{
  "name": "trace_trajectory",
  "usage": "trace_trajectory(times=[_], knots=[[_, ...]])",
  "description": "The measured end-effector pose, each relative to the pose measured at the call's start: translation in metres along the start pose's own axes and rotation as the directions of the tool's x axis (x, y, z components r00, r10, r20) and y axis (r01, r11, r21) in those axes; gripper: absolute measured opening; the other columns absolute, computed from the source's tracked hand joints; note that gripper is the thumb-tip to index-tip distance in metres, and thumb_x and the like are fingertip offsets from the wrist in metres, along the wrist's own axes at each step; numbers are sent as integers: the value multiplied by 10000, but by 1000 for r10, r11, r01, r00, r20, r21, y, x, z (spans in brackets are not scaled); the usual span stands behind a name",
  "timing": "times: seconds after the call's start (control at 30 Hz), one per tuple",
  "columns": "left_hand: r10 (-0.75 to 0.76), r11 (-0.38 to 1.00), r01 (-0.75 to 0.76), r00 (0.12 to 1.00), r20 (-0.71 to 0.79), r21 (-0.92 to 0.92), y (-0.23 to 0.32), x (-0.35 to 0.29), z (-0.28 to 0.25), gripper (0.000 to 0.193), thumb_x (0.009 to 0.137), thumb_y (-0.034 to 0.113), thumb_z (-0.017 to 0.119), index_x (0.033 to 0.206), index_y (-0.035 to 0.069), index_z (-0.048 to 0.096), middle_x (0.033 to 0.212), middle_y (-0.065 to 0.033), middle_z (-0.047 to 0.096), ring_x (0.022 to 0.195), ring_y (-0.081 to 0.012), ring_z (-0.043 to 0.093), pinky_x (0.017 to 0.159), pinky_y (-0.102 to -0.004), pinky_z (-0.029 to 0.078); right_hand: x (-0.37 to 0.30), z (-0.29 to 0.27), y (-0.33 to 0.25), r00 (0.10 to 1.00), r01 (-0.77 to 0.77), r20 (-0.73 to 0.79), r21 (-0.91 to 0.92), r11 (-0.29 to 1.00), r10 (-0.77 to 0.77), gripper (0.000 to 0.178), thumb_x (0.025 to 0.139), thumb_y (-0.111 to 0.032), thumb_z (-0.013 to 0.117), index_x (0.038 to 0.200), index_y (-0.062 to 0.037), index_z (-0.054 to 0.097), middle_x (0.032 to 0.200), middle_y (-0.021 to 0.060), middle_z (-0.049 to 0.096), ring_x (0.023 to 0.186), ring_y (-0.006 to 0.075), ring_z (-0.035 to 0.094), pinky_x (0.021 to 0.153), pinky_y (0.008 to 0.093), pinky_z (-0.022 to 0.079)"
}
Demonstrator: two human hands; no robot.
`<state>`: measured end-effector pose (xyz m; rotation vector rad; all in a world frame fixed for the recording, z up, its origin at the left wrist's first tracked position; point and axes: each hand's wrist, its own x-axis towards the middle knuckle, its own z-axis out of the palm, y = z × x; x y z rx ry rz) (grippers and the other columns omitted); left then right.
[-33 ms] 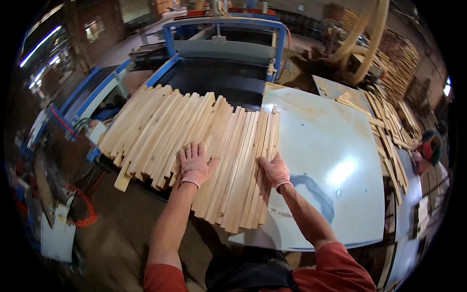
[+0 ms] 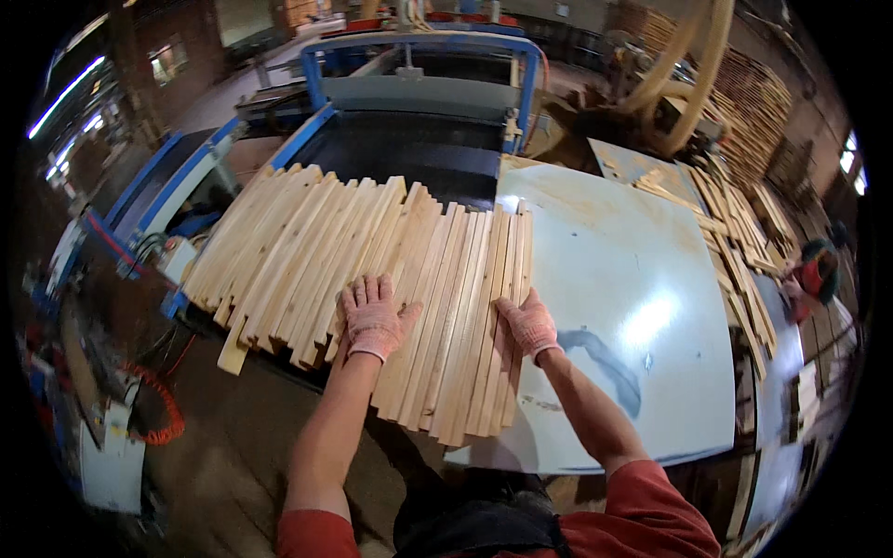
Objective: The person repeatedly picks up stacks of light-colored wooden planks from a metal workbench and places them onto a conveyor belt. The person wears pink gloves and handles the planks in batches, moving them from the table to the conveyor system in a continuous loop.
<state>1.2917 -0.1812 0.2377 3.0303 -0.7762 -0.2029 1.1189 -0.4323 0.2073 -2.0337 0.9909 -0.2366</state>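
Many pale wooden strips [image 2: 298, 251] lie side by side in a wide, uneven row. My left hand [image 2: 374, 321], in a pinkish work glove, rests flat on top of the row with its fingers stretched out and its thumb apart. A narrow gap shows between strips by its wrist side. At the row's right edge is my right hand [image 2: 528, 325], gloved alike. Its thumb lies over the outer strips, and its other fingers extend along their side, partly hidden. Neither hand lifts a strip.
Beyond the strips lies a dark conveyor belt [image 2: 400, 153] under a blue machine frame [image 2: 419, 39]. A pale smooth tabletop [image 2: 614, 260] adjoins them at right. Loose wood pieces [image 2: 735, 242] and another person [image 2: 814, 274] are farther right. An orange coiled hose [image 2: 166, 409] hangs at lower left.
The view has shifted slightly. Both hands keep their places on the wooden strips, and the row looks the same.
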Motion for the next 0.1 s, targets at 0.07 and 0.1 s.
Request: trace_trajectory(times=[0.07, 0.1], knots=[[2, 1000, -2, 1000, 9, 6, -1, 2, 7, 1013, 1036, 737, 400, 1748, 59, 154, 1817, -218, 120, 1687, -389, 50, 1349, -573, 8, -8, -1, -11, 998, -62, 1, -70, 996, 62, 827, 928, -592, 725, 1452, 9, 502, 1240, 286, 746, 1177, 470, 711, 1020, 520, 546], [-2, 1000, 2, 1000, 27, 4, -2, 4, 9, 1038, 1023, 759, 427, 1756, 88, 129, 1827, -186, 97, 1686, -393, 35, 1347, -584, 12, -11, -6, -18, 995, -94, 6, -98, 991, 95, 843, 933, -584, 726, 1481, 4, 474, 1254, 284, 743, 1198, 476, 703, 1039, 516, 541]])
